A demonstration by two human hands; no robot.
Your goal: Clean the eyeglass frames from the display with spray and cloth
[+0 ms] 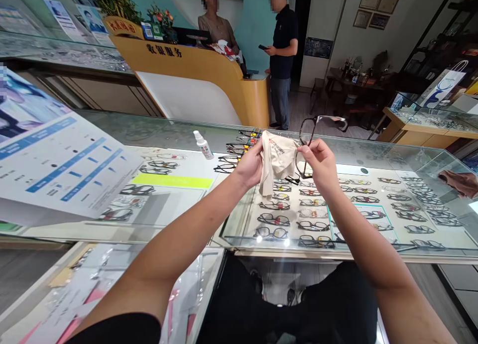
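My left hand (251, 166) is closed on a beige cleaning cloth (277, 157) with printed lettering, which hangs down over the glass counter. Pinched between the thumb and fingers of my right hand (320, 164) is a pair of dark-framed eyeglasses (306, 130), held up on edge with one temple reaching out to the right. The cloth's right edge meets the glasses near my right fingertips; whether it wraps a lens is hidden. Behind my left hand, several eyeglasses (227, 160) lie in a cluster on the counter. A white spray bottle (203, 146) stands left of them.
Rows of eyeglasses (312, 226) fill the glass display case (239, 242) below my hands. A printed card (67, 155) stands at the left. An open drawer (209, 264) holds papers at lower left. Two people (286, 45) are at the wooden service desk (201, 65) beyond.
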